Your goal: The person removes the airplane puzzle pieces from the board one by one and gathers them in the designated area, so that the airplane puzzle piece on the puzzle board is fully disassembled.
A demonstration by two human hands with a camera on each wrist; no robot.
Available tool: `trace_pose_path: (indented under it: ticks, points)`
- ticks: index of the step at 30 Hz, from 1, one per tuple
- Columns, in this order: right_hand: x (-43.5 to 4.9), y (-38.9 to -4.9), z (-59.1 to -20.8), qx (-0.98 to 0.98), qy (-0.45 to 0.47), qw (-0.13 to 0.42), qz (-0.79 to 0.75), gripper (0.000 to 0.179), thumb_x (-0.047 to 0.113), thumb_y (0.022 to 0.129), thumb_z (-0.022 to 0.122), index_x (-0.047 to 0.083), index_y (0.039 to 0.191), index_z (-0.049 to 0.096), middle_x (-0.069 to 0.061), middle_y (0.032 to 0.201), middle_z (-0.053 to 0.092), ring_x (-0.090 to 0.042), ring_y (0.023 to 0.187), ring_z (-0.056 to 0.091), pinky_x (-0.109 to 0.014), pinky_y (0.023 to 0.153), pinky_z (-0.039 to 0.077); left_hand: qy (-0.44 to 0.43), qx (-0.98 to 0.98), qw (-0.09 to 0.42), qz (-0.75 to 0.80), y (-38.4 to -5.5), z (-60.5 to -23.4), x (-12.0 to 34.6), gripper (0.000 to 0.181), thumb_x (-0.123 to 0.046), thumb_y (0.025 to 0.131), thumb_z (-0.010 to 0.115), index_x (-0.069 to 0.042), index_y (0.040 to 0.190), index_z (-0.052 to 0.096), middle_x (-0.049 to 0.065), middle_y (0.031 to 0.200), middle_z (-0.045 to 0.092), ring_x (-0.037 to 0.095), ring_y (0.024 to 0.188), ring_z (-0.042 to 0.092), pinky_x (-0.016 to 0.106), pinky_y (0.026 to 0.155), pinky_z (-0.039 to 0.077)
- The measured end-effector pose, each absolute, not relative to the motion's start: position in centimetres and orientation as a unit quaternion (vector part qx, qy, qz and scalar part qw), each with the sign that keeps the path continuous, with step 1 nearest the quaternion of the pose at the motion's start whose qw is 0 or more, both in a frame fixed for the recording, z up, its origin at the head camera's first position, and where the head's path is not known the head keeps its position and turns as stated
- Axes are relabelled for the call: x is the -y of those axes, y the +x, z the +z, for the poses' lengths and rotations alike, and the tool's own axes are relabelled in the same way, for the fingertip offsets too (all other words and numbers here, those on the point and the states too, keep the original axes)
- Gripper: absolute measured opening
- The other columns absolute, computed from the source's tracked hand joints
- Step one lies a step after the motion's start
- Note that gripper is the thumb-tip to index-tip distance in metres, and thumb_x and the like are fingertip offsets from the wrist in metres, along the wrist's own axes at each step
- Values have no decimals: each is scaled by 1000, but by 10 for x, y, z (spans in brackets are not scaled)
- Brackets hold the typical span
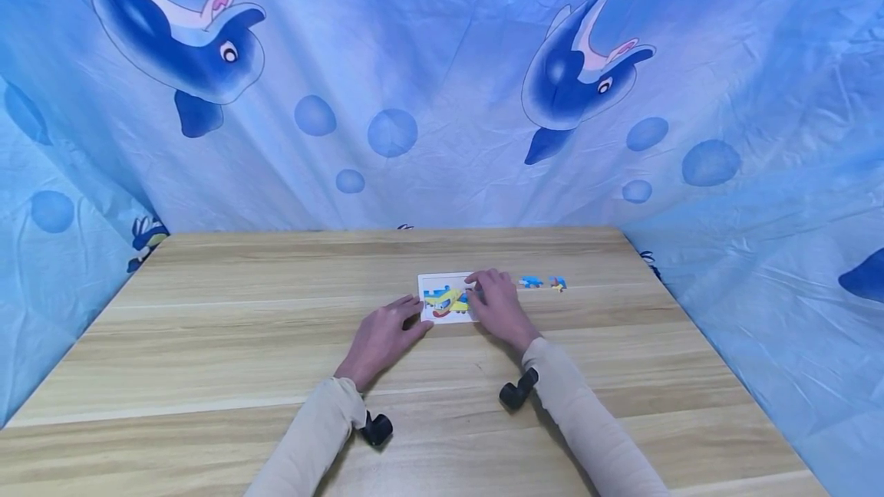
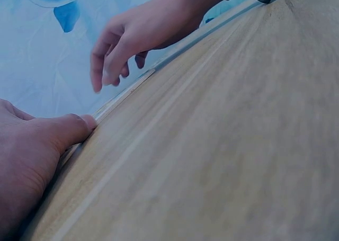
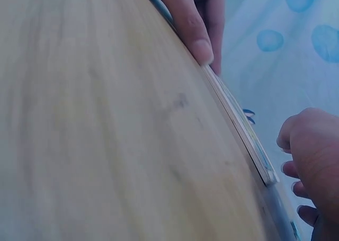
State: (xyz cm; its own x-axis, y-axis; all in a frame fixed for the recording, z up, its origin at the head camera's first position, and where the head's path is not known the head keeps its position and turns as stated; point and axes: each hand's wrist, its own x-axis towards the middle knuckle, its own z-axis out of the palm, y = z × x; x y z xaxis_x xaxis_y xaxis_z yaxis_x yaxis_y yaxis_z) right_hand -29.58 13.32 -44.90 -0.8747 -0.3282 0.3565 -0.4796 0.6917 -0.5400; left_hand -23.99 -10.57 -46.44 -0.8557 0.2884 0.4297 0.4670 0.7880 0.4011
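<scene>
A jigsaw puzzle board (image 1: 430,279) with a white frame and a yellow aeroplane picture lies flat on the wooden table. At its near left corner my left hand (image 1: 382,338) holds it, thumb on the near edge and fingers along the left side. My right hand (image 1: 499,308) hovers over the right part of the board and covers it in the head view. From the left wrist view, the right hand's fingers (image 2: 112,66) hang loosely bent above the board, with no piece showing between them. In the right wrist view the board's layered edge (image 3: 241,127) shows.
Two loose jigsaw pieces lie right of the board: a blue one (image 1: 531,281) and a blue, red and yellow one (image 1: 558,283). The wooden table (image 1: 276,328) reaches back to a blue curtain (image 1: 442,83) with dolphins. Each wrist carries a small black camera.
</scene>
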Motion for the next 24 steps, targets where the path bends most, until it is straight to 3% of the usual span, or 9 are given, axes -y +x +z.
trace_pose_path:
  ticks: [24]
  points:
    - [-95, -294, -449, 921, 247, 91, 288, 25, 20, 98, 66, 9, 121, 70, -4, 102, 57, -28, 104, 48, -46, 91, 41, -213, 925, 187, -252, -243, -466, 107, 40, -34, 93, 79, -6, 122, 76, 17, 127, 70, 34, 120, 66, 50, 95, 56]
